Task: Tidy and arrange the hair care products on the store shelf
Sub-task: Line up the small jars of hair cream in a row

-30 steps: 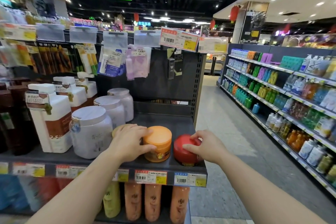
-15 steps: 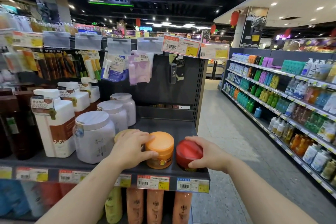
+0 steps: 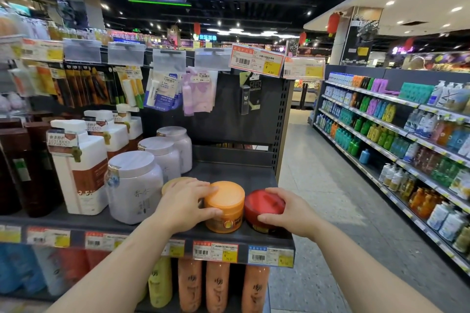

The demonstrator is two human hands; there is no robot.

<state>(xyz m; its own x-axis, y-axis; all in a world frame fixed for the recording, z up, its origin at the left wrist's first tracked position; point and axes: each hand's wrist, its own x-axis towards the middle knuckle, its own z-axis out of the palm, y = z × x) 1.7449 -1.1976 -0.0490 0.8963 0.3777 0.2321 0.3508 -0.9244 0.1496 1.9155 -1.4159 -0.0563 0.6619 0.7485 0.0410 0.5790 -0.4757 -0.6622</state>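
At the lower centre of the frame I see my left hand (image 3: 184,207) curled around the orange jar (image 3: 224,206), fingers on its lid and thumb on its side. My right hand (image 3: 287,212) grips the red jar (image 3: 263,207), which now stands upright just beside the orange one, almost touching; half a second ago it was tilted and lifted a little. Both jars sit near the front edge of the dark shelf (image 3: 236,175). A yellow lid (image 3: 174,181) shows behind my left hand, next to the white tubs (image 3: 134,185). The view has also shifted slightly downward.
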